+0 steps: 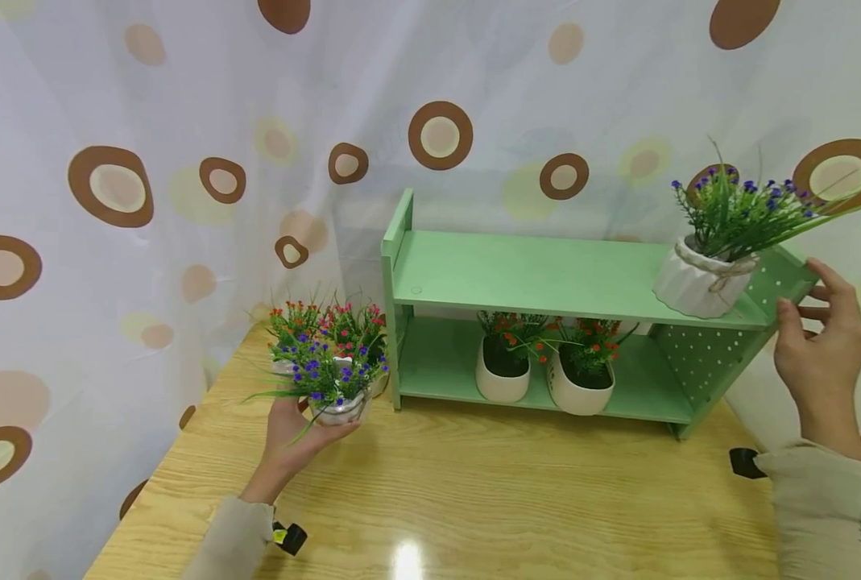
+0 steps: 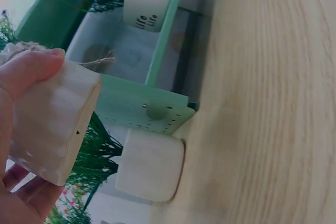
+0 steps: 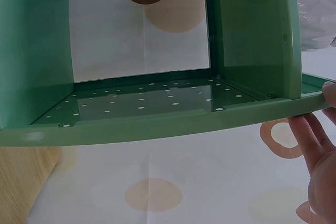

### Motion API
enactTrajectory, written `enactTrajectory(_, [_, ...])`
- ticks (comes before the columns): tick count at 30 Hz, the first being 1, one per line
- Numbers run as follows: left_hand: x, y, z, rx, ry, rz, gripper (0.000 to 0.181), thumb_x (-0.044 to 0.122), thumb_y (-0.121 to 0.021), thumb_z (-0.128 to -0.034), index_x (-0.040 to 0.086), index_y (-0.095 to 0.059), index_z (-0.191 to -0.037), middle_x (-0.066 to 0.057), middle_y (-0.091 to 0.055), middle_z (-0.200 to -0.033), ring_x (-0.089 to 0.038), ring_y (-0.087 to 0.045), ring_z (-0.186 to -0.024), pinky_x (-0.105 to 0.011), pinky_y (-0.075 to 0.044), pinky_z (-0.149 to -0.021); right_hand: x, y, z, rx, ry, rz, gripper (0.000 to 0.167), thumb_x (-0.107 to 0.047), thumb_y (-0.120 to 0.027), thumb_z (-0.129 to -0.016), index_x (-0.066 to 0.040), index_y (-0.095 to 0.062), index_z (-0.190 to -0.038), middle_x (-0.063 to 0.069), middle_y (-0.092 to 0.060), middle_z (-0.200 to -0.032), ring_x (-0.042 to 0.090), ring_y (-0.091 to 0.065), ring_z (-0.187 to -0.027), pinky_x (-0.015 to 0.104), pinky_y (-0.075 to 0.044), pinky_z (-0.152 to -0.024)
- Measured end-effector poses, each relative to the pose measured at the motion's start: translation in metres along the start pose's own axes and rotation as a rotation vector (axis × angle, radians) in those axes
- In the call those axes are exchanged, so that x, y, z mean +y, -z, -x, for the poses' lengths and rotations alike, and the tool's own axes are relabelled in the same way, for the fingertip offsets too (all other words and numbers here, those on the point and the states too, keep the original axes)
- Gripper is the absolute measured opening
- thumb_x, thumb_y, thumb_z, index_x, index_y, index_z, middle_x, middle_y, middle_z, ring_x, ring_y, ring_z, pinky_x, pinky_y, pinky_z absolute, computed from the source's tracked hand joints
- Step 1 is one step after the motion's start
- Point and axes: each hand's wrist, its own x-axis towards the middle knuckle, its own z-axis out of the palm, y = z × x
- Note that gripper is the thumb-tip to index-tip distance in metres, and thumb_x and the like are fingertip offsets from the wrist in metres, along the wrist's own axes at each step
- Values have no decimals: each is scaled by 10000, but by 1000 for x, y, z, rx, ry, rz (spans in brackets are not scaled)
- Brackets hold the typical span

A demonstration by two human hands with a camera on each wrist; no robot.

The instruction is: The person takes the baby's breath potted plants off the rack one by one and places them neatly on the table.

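Note:
My left hand holds a white ribbed pot of purple flowers, just left of the green shelf. In the left wrist view the thumb and fingers grip this pot with twine round its rim. At the shelf's right end my right hand pinches the upper edge of the side panel; the right wrist view shows the fingers under the green edge. A twine-tied white pot with purple flowers stands at the right of the top board.
Two white pots with red flowers stand on the lower board. Behind the held pot, more red and pink flowers stand beside the shelf's left end. The wooden table meets a patterned curtain.

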Motion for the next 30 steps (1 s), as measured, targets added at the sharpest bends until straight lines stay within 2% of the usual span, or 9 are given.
enactTrajectory(3, [-7, -1, 0, -9, 14, -25, 1192, 39, -1003, -592, 159, -377, -1598, -53, -527, -1522, -30, -510, -1303, -371, -512, -1061, 0, 0, 0, 2, 3, -8, 525, -256, -504, -1087, -481, -394, -1548, 146, -563, -1433, -236, -369, -957, 40, -312, -763])
enactTrajectory(6, [-13, -1, 0, -12, 30, -64, 1208, 103, -1025, -579, 174, -378, -1597, -73, -524, -1532, -156, -514, -1346, -483, -502, -1083, 0, 0, 0, 6, 4, -12, 527, -249, -510, -1083, -482, -403, -1543, 153, -566, -1430, -240, -370, -949, 41, -307, -758])
enactTrajectory(9, [-18, -1, 1, -27, 50, -73, 1216, 140, -1029, -588, 182, -363, -1604, -95, -498, -1555, -270, -495, -1387, -548, -483, -1099, 0, 0, 0, 7, 3, -10, 530, -246, -513, -1081, -484, -406, -1542, 162, -568, -1428, -246, -366, -939, 44, -305, -757])
enactTrajectory(11, [-22, -1, 2, -35, 57, -76, 1207, 159, -1030, -595, 179, -365, -1601, -102, -492, -1557, -300, -494, -1392, -557, -481, -1098, 0, 0, 0, 7, 1, -11, 529, -244, -516, -1079, -476, -412, -1544, 160, -571, -1424, -245, -368, -937, 49, -306, -756])
enactTrajectory(13, [-26, -1, 3, -41, 65, -88, 1186, 174, -1033, -597, 176, -384, -1590, -93, -507, -1539, -277, -518, -1353, -491, -510, -1074, 1, 0, 0, 3, -2, -9, 528, -245, -517, -1079, -466, -414, -1548, 159, -570, -1425, -244, -369, -937, 49, -306, -755])
enactTrajectory(18, [-35, 0, 1, -51, 80, -180, 1128, 234, -1039, -585, 148, -452, -1544, -103, -570, -1444, -276, -579, -1227, -429, -533, -989, 2, 0, 0, -7, -6, -1, 529, -256, -513, -1084, -471, -399, -1554, 158, -564, -1440, -232, -375, -962, 45, -317, -766])
enactTrajectory(22, [-38, 0, 0, -66, 95, -244, 1137, 275, -1033, -588, 143, -440, -1548, -126, -579, -1417, -327, -582, -1211, -488, -526, -986, 1, 1, 0, -8, -2, 7, 531, -261, -507, -1088, -494, -383, -1550, 153, -563, -1446, -225, -380, -982, 46, -339, -781])
enactTrajectory(27, [-41, 0, 0, -92, 96, -261, 1170, 273, -1034, -584, 159, -405, -1565, -118, -549, -1424, -334, -570, -1213, -506, -512, -998, 0, 1, 0, -8, -8, 12, 532, -261, -505, -1089, -500, -381, -1547, 146, -565, -1441, -215, -399, -1006, 45, -363, -792])
enactTrajectory(30, [-41, 0, -1, -113, 118, -273, 1173, 293, -1035, -580, 156, -407, -1561, -120, -524, -1426, -338, -564, -1230, -518, -502, -1024, -1, 2, -1, -10, -11, 11, 528, -262, -503, -1089, -492, -384, -1549, 144, -563, -1440, -212, -406, -1015, 45, -362, -789])
